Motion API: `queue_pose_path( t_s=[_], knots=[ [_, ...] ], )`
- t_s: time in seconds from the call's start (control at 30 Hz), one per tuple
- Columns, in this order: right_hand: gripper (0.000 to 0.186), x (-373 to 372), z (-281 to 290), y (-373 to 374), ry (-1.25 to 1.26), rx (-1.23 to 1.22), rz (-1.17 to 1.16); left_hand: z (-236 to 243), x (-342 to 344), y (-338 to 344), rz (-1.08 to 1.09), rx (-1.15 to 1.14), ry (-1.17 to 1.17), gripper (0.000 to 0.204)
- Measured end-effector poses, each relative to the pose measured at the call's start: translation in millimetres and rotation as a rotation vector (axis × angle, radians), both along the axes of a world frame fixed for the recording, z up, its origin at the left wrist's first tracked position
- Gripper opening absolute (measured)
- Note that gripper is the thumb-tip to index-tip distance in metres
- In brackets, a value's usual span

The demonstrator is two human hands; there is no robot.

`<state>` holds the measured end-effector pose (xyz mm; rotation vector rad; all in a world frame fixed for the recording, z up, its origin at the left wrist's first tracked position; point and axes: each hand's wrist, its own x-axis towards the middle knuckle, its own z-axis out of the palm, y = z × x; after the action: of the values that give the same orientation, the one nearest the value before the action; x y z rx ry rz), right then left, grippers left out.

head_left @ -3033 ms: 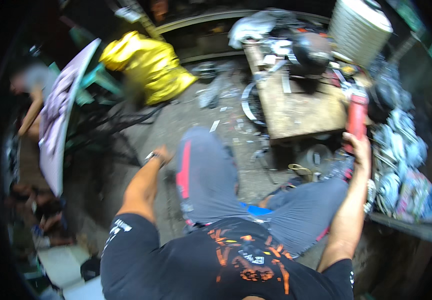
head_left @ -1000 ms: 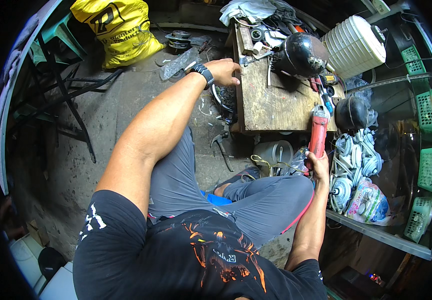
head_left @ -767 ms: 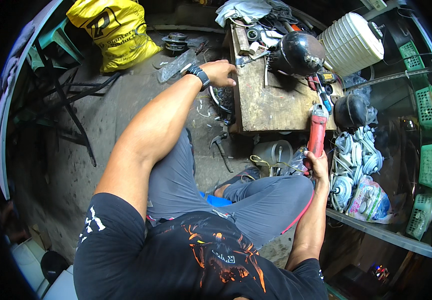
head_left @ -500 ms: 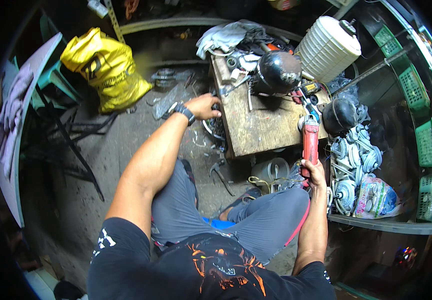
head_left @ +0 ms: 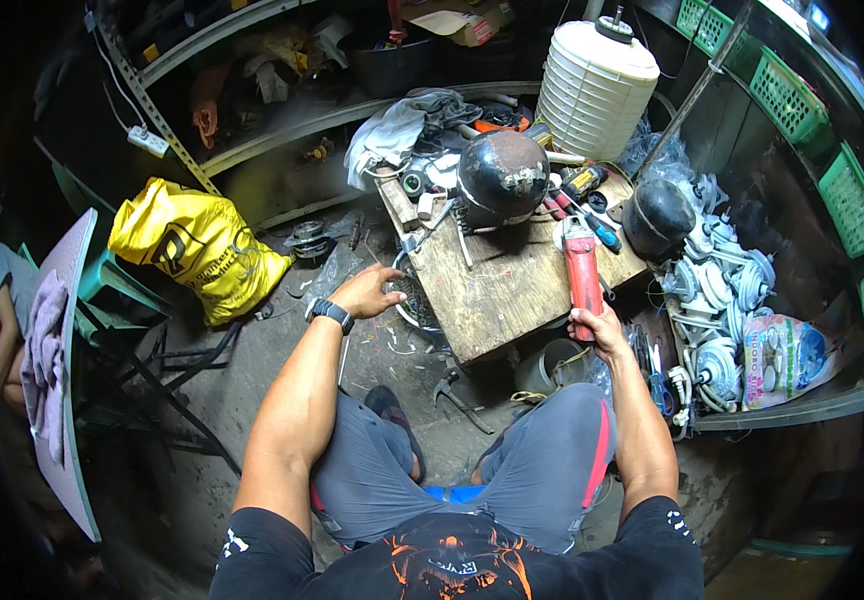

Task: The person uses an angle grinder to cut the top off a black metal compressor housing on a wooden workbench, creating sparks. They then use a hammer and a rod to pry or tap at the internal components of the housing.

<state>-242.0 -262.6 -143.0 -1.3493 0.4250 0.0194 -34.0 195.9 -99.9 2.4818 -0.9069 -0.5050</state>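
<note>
Head view: right hand (head_left: 602,330) gripped round the near end of the red power tool (head_left: 582,270), its head over the right part of the wooden table (head_left: 497,300); left hand (head_left: 364,292) apparently empty, fingers loosely spread. A slack one-handed hold could let the tool knock the blue-handled tool (head_left: 604,234) just beside. Versus one second ago, left fingertips no longer overlap the tabletop's left edge.

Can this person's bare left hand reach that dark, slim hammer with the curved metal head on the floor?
Probably yes, by leaning down: the left hand looks empty, and mostly just grey, scrap-strewn floor shows between it and the hammer.
</note>
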Motion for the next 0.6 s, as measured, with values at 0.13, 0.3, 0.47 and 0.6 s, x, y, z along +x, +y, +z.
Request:
queue_pose_path(
  t_s=[0.13,0.3,0.47,0.6],
  knots=[
    [0.047,0,-6,-5,0.008,0.018,-0.038,1,2,5,-0.013,0.014,0.0,0.057],
    [0.053,1,-6,-6,0.047,-0.071,-0.096,-2,6,-2,0.002,0.014,0.074,0.055],
    [0.05,7,-2,4,0.002,-0.482,-0.301,-9,8,-6,0.004,-0.052,0.197,0.051],
    [0.087,-32,20,-11,0.233,-0.866,-0.202,-12,12,-2,0.026,-0.006,0.215,0.053]
  ],
)
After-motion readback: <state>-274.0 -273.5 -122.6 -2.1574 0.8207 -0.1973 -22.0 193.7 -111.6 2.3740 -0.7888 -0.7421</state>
